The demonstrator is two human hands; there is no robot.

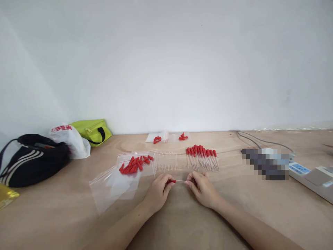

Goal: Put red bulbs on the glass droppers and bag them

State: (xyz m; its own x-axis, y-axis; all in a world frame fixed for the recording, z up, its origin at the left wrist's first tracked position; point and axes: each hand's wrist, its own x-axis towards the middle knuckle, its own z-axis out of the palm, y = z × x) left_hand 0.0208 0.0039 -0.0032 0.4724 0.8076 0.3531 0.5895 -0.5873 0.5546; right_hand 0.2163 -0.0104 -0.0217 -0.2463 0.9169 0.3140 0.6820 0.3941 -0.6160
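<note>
Pipette (180, 181) between hands (158, 191) (203, 190), red lettering (61, 128) on bag (76, 144) illegible

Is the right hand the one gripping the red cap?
No: the left hand pinches the red cap, while the right hand holds the opposite end of the thin clear tube.

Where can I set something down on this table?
Bare wood shows between the right hand and the power strip, and between the black bag and the clear plastic bags. Crowded: the middle, with loose red bulbs, thin tubes and red-topped droppers.
</note>
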